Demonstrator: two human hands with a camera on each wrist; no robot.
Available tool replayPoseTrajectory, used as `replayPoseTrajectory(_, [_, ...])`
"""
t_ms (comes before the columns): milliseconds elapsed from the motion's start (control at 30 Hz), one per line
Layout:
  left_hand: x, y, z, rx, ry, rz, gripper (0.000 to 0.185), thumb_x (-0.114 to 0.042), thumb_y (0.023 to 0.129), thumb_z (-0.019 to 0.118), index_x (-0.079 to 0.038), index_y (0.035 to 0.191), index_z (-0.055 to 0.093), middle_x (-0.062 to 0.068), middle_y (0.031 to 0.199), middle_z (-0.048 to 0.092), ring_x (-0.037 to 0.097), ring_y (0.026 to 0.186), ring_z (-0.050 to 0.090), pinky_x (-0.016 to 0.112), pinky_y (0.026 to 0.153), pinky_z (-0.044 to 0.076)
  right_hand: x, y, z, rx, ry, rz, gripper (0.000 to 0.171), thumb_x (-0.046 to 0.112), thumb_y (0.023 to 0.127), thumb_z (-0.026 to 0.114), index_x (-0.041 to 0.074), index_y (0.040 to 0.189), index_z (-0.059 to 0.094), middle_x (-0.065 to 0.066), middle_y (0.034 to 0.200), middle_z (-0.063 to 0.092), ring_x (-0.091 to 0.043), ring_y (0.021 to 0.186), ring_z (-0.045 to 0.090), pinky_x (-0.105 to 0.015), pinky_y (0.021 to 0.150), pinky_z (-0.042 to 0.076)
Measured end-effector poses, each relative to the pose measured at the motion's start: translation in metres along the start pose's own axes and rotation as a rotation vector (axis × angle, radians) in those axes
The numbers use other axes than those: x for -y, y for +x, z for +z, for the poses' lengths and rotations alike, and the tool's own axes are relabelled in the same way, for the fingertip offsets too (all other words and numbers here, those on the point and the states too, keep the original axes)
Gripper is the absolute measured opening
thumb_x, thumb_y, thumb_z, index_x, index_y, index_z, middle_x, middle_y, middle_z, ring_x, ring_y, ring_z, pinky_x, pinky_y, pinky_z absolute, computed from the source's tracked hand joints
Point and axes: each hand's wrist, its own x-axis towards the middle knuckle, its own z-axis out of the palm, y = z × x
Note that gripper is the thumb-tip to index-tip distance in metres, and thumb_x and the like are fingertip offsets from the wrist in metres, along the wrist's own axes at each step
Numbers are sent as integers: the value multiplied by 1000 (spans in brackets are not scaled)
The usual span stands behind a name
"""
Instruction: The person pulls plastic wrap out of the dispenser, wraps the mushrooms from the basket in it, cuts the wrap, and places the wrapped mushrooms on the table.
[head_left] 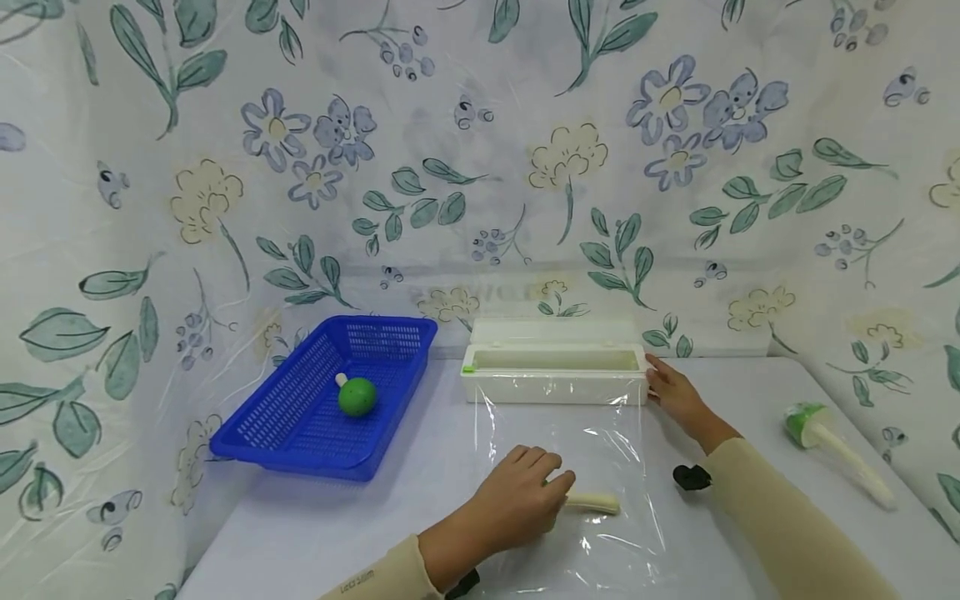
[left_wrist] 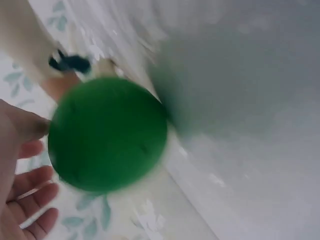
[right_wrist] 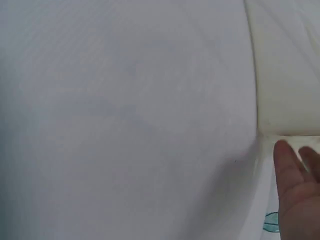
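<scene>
A white cling-film dispenser stands open at the back of the table, with a clear sheet of film pulled toward me over the tabletop. My left hand lies on the film's near left part, holding a toy vegetable by its head; its white stem sticks out to the right. In the left wrist view the toy's round green head is blurred, with my left hand's thumb and fingertips at its edge. My right hand touches the dispenser's right end with straight fingers against its white wall.
A blue plastic basket sits left of the dispenser with a green-headed toy inside. Another green-and-white toy vegetable lies at the table's right. Floral cloth hangs behind and along both sides. A small black object shows by my right wrist.
</scene>
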Motion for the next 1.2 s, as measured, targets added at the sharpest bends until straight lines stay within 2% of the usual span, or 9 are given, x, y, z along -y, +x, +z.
replayPoseTrajectory(133, [15,-25,-11,-82,-72,25,16,-16,83,68,-14,99,64,1,94,57,15,76,54,25,65,44,6,-16,1,-35,-321,-77,62,33,104,45,3,153,22,-31,150,27,-50,132,34,-59,103,33])
replayPoseTrajectory(267, [21,-52,-23,-82,-122,64,19,-18,82,73,-14,95,61,-2,91,54,12,70,50,21,61,41,21,-51,6,-115,-553,-202,54,23,96,62,-2,141,46,-27,143,40,-50,130,35,-63,100,32])
replayPoseTrajectory(400, [18,-73,-35,-24,-160,95,18,-25,84,73,-15,93,60,-5,87,52,10,69,50,21,59,40,35,-96,16,-145,-606,-368,40,13,87,73,1,125,63,-18,127,54,-42,120,47,-59,93,42])
replayPoseTrajectory(533, [13,-85,-43,38,-204,122,18,-32,87,70,-18,84,60,-9,79,49,6,65,46,18,57,35,36,-134,25,19,-566,-574,25,14,84,76,9,108,71,-1,110,64,-24,102,60,-44,83,51])
replayPoseTrajectory(633, [8,-87,-48,32,-228,166,24,-41,88,69,-20,81,61,-11,75,48,3,64,43,15,57,31,34,-157,36,192,-507,-743,24,18,83,78,14,105,70,8,104,65,-13,92,62,-33,76,53])
replayPoseTrajectory(733, [0,-82,-51,38,-248,185,31,-50,89,66,-19,90,62,-11,80,51,3,67,44,14,58,32,34,-170,50,281,-509,-867,34,22,80,81,17,111,69,10,109,63,-10,96,61,-29,76,54])
replayPoseTrajectory(833, [-9,-72,-49,117,-258,146,42,-55,90,62,-17,108,62,-8,94,57,4,74,50,14,62,38,35,-170,62,262,-596,-960,39,19,75,84,18,111,69,11,112,61,-10,99,60,-28,79,53])
replayPoseTrajectory(1000, [-23,-58,-39,262,-296,73,60,-62,89,57,-19,131,53,-3,113,58,4,82,56,16,65,44,33,-162,72,290,-635,-992,29,13,71,84,18,97,73,13,99,63,-6,91,57,-19,77,48])
replayPoseTrajectory(1200, [-27,-55,-34,171,-319,30,61,-59,87,62,-13,127,57,-8,102,60,0,78,54,14,66,45,35,-161,76,289,-594,-1085,20,15,79,80,19,97,72,13,98,62,-3,89,57,-12,78,44])
